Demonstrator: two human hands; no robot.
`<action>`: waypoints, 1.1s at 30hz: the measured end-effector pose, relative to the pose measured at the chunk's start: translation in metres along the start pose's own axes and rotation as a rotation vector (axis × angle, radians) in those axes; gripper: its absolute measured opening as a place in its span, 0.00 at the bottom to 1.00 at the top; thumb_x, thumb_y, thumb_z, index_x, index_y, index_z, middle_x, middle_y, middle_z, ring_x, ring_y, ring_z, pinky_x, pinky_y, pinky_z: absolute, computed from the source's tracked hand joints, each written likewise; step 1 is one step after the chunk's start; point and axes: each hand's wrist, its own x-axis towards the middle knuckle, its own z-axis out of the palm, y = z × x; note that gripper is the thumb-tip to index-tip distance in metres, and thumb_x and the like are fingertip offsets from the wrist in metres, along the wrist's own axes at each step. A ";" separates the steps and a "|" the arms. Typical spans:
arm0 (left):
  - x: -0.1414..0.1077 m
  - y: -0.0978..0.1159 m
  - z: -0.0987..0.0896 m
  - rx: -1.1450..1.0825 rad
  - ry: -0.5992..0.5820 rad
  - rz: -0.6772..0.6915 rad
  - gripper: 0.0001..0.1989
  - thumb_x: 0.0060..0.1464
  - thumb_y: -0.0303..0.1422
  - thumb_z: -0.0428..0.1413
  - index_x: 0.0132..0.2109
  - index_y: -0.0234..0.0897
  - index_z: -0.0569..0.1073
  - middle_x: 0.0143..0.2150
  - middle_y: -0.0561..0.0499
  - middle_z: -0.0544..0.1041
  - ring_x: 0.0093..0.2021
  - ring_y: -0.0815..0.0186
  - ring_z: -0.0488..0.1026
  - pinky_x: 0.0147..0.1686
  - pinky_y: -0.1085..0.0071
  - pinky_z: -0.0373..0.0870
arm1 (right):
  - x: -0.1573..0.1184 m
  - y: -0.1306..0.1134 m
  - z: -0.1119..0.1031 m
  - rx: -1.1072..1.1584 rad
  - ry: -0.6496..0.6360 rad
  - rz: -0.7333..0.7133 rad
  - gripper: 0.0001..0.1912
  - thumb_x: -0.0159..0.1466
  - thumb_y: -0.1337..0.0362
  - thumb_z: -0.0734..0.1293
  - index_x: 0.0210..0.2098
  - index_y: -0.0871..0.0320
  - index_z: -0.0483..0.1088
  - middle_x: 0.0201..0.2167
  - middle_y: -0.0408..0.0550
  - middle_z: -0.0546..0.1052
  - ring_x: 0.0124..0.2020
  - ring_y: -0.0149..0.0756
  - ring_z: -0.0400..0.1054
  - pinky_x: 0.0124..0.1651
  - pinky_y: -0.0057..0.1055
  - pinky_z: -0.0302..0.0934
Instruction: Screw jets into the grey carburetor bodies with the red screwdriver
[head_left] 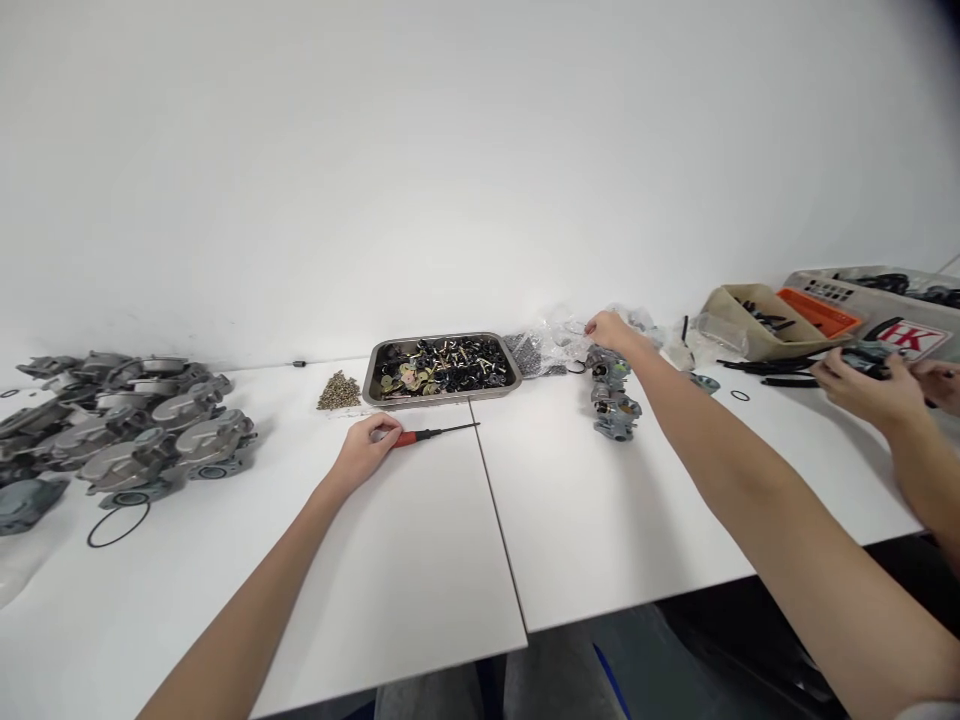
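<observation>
My left hand (364,447) rests on the white table with its fingers closed round the red handle of a screwdriver (431,435). The screwdriver lies low over the surface, its dark shaft pointing right. Stretched forward, my right hand (611,331) pinches at the edge of a clear plastic bag (559,335) near the wall. Just below that hand, grey metal carburetor bodies (615,410) stand in a short row. Left of the bag is a metal tray (442,402) of small black and brass-coloured parts. A heap of tiny brass parts (339,391) sits beside the tray.
Several grey carburetors (150,425) are piled at the left, with a black rubber ring (118,522) in front. On the right, another person's hands (862,385) hold a part near a beige bin (750,320) and a grey crate (915,315). A seam divides the tabletop.
</observation>
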 end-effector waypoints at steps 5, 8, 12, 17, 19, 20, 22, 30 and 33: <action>0.001 -0.001 0.000 0.008 0.006 0.013 0.14 0.49 0.43 0.53 0.33 0.37 0.74 0.37 0.49 0.77 0.42 0.63 0.72 0.46 0.67 0.66 | -0.030 -0.008 -0.010 -0.065 -0.023 0.067 0.12 0.65 0.67 0.63 0.44 0.64 0.75 0.47 0.60 0.76 0.49 0.47 0.71 0.52 0.39 0.64; 0.001 -0.002 0.000 0.002 0.005 0.011 0.14 0.49 0.43 0.53 0.33 0.37 0.74 0.37 0.49 0.77 0.41 0.63 0.72 0.45 0.67 0.67 | -0.079 -0.016 -0.014 -0.104 0.084 0.061 0.19 0.69 0.59 0.57 0.52 0.62 0.70 0.53 0.63 0.71 0.54 0.52 0.67 0.55 0.44 0.61; 0.000 -0.002 0.000 -0.009 0.014 0.025 0.14 0.49 0.43 0.54 0.33 0.37 0.75 0.37 0.49 0.78 0.41 0.62 0.72 0.46 0.67 0.67 | -0.144 -0.028 0.007 -0.217 0.094 0.085 0.32 0.65 0.41 0.56 0.55 0.60 0.66 0.53 0.66 0.69 0.51 0.61 0.67 0.50 0.52 0.62; -0.002 -0.002 0.000 -0.017 0.027 0.028 0.14 0.48 0.44 0.55 0.33 0.37 0.75 0.36 0.48 0.79 0.40 0.62 0.73 0.46 0.65 0.67 | -0.171 -0.025 0.035 -0.281 0.049 0.081 0.26 0.62 0.60 0.63 0.59 0.57 0.60 0.52 0.65 0.69 0.52 0.61 0.64 0.44 0.46 0.64; -0.003 -0.002 0.000 -0.015 0.022 0.032 0.15 0.49 0.44 0.55 0.33 0.37 0.75 0.36 0.48 0.79 0.40 0.61 0.73 0.47 0.65 0.67 | -0.169 -0.016 0.037 -0.275 0.040 0.063 0.27 0.61 0.64 0.63 0.60 0.56 0.58 0.51 0.64 0.70 0.51 0.60 0.64 0.42 0.44 0.64; -0.003 -0.002 -0.001 -0.012 0.019 0.033 0.14 0.49 0.44 0.54 0.33 0.37 0.75 0.37 0.48 0.79 0.40 0.61 0.73 0.47 0.64 0.67 | -0.168 -0.010 0.036 -0.272 0.036 0.048 0.27 0.61 0.65 0.63 0.60 0.56 0.58 0.51 0.63 0.70 0.51 0.60 0.64 0.42 0.43 0.64; -0.002 -0.002 -0.001 -0.005 0.012 0.033 0.14 0.49 0.44 0.54 0.33 0.37 0.75 0.37 0.48 0.79 0.41 0.61 0.73 0.48 0.64 0.67 | -0.165 0.003 0.032 -0.264 0.024 0.009 0.28 0.60 0.66 0.63 0.60 0.57 0.58 0.52 0.62 0.70 0.51 0.59 0.64 0.44 0.43 0.63; 0.001 -0.004 0.000 -0.011 0.012 0.038 0.17 0.47 0.46 0.54 0.33 0.37 0.75 0.38 0.47 0.78 0.42 0.60 0.72 0.48 0.64 0.67 | -0.156 0.058 0.012 -0.239 0.008 -0.182 0.27 0.59 0.64 0.64 0.59 0.53 0.61 0.55 0.56 0.66 0.56 0.50 0.62 0.54 0.38 0.60; 0.000 -0.001 0.000 -0.015 0.017 0.035 0.16 0.47 0.46 0.54 0.32 0.37 0.75 0.38 0.47 0.78 0.42 0.60 0.72 0.48 0.64 0.68 | -0.153 0.075 0.008 -0.237 0.002 -0.208 0.28 0.59 0.64 0.65 0.59 0.52 0.61 0.56 0.56 0.66 0.57 0.49 0.61 0.57 0.38 0.59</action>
